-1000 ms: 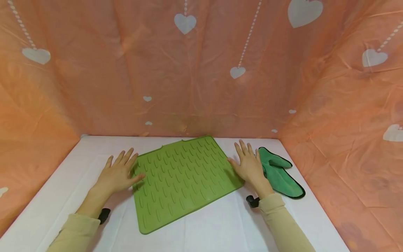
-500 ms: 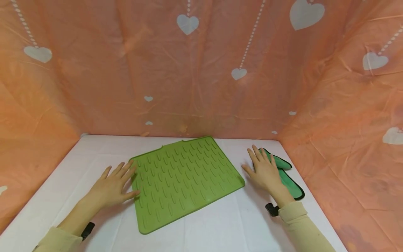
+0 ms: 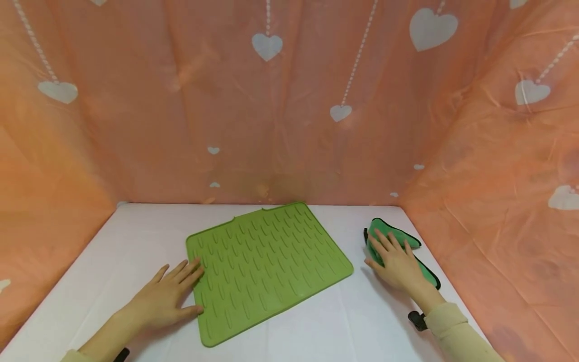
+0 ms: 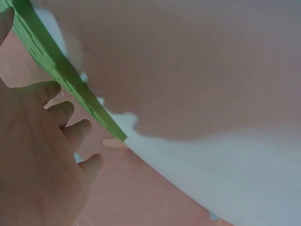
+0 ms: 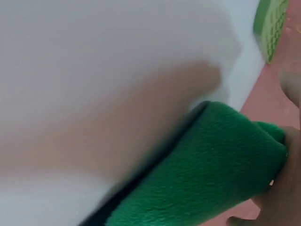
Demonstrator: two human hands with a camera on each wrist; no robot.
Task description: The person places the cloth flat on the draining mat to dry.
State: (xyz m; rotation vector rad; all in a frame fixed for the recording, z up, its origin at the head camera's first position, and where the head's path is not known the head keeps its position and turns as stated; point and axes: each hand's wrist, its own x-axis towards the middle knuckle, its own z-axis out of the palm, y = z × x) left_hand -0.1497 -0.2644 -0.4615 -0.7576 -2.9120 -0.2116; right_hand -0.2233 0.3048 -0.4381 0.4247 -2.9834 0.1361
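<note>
- Green cloth (image 5: 202, 169): under right hand (image 3: 400, 269), fingers spread, contact unclear from here; plush, black-edged.
- Green mat (image 3: 271, 271): left hand (image 3: 160, 299) spread, fingertips over its edge; flat, ridged.

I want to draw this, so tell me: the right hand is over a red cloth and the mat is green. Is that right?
Almost! The cloth is green, not red; the head and right wrist views show it. The right hand is over it and the mat is green, as you said.

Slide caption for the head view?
Open left grip at ridged green rectangular mat; right grip over black-edged green plush cloth.
</note>
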